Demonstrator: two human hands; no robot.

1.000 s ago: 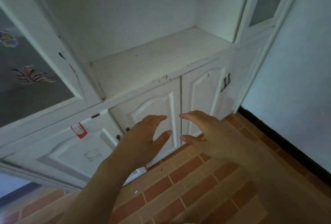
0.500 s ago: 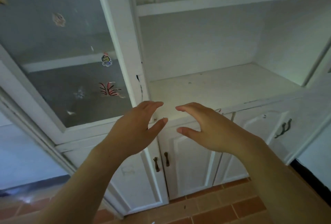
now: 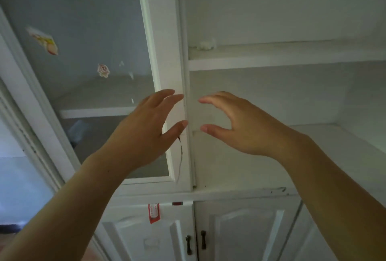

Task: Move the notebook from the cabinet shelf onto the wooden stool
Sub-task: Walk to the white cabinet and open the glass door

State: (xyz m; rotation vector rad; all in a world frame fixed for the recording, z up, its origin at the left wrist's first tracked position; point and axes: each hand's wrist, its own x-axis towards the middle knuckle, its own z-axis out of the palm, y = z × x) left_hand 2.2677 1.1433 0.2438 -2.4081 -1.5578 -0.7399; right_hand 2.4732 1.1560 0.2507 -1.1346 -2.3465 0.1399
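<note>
Hovering side by side before the cabinet, the left hand (image 3: 146, 131) and the right hand (image 3: 248, 127) are gripping nothing. On each hand the fingers are reaching forward with a slight curve and the thumb is sitting apart below them. A narrow gap is separating the two sets of fingertips. Both bare forearms are rising from the lower corners of the view.

Directly behind the gap, the upright post (image 3: 167, 56) of the tall white painted wooden cabinet (image 3: 250, 194) is showing a dark crack low down. To the left of the post, the glass-panelled door (image 3: 87, 31) is standing closed and carrying small coloured stickers (image 3: 103, 70). To the right, the open white lower shelf (image 3: 344, 146) is lying behind the right wrist, and the white upper shelf (image 3: 282, 64) is carrying a small white lump (image 3: 206, 44) at its left end. Below, a red paper label (image 3: 154, 212) is hanging on a lower door beside two dark metal handles (image 3: 189, 244).

The notebook's position cannot be told from this view.
</note>
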